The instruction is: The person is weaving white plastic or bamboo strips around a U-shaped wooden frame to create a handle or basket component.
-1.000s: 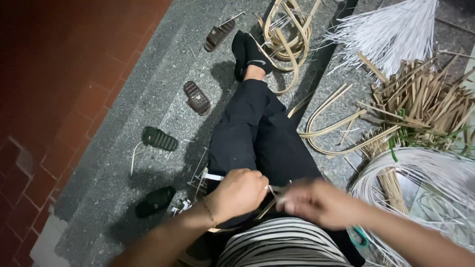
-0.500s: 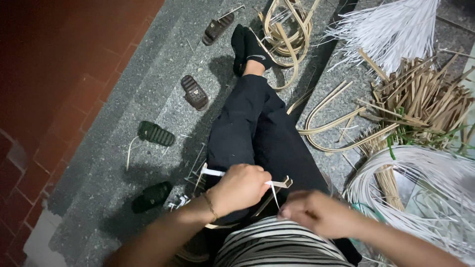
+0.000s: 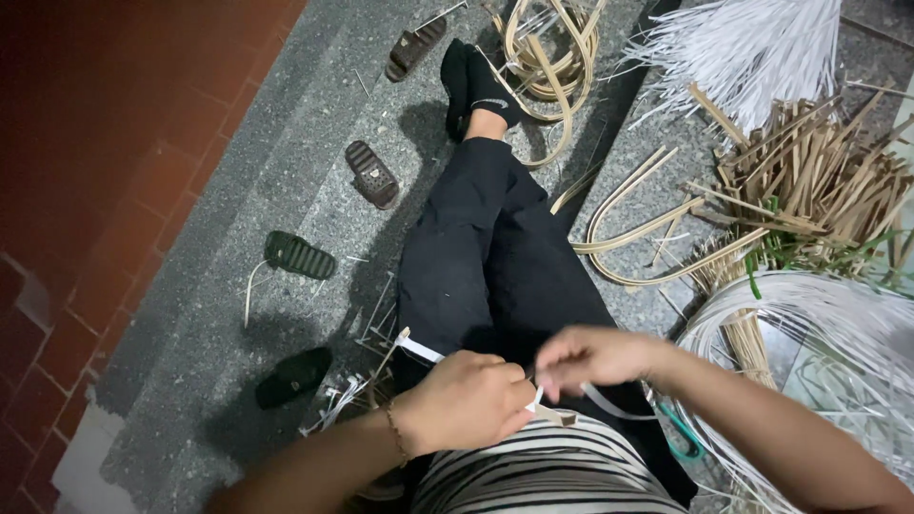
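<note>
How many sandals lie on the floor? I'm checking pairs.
4: brown sandal by the socked foot, another brown one below it, dark green sandal further left, second green one nearest the hands.

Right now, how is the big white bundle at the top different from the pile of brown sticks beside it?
The white bundle is made of thin, pale strands that fan out like a brush; the brown sticks are wider, flat, tan strips. The white bundle lies farther from the person; the brown sticks lie nearer, jumbled and crossing. Both rest on the grey stone floor.
</note>
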